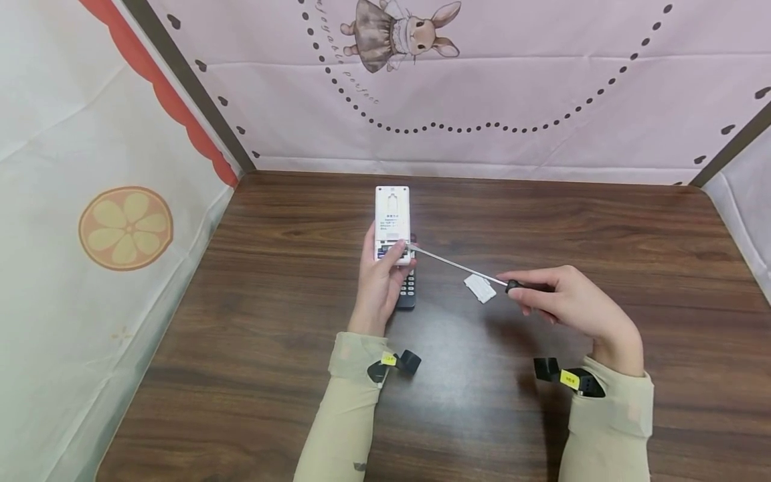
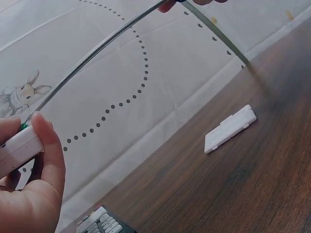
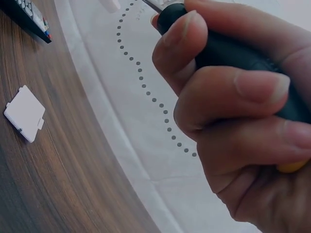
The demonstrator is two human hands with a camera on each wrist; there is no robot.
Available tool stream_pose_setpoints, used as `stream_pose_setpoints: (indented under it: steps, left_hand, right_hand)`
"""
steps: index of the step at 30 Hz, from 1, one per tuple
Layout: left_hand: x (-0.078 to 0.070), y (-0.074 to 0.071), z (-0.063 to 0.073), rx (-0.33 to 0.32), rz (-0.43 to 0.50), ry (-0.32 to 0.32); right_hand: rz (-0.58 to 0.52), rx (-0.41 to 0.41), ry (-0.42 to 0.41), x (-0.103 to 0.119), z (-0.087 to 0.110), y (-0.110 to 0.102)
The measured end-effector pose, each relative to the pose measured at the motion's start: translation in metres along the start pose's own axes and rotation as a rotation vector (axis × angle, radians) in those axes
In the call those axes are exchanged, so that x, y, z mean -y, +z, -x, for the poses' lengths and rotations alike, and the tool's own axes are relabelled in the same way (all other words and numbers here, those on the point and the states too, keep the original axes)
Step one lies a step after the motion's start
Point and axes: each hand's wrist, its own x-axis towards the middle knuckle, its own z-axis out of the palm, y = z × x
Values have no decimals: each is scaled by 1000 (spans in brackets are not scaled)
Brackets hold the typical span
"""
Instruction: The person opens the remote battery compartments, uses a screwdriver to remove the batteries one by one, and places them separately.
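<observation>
My left hand (image 1: pixel 381 288) grips a white remote control (image 1: pixel 393 207), its back turned up and its battery compartment uncovered. The left thumb lies across that compartment at the near end. In my right hand (image 1: pixel 566 298) is a screwdriver (image 1: pixel 458 266), its dark handle (image 3: pixel 233 58) wrapped by the fingers. The long metal shaft reaches left, and its tip is at the compartment's right edge beside the left thumb. A white battery cover (image 1: pixel 480 288) lies on the table between the hands; the left wrist view shows the same cover (image 2: pixel 230 129) with small tabs along its edges.
A dark remote (image 1: pixel 407 298) with pale buttons lies on the wooden table (image 1: pixel 289 268), partly hidden under the left hand and white remote. Printed cloth walls (image 1: pixel 512 87) stand along the table's back and left edges. Camera bands sit on both wrists.
</observation>
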Motion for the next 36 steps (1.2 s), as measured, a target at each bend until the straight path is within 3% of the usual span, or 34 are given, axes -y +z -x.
stream_pose_setpoints:
  steps: [7,12,15,20,28,36]
  left_hand:
    - [2,-1,0,29,7,-5]
    - [4,0,0,35,80,-19]
    - [4,1,0,42,121,-22]
    - [4,1,1,60,111,-20]
    - [7,5,4,89,77,33]
    - [11,8,3,95,62,107]
  right_hand:
    - [61,-30,33,0,1,0]
    - [156,-70,44,-7,1,0]
    - [218,-89,34,1,4,1]
    - [291,-93,6,22,7,8]
    - [379,-84,-120,36,2,22]
    - [451,-123,-142,52,8,31]
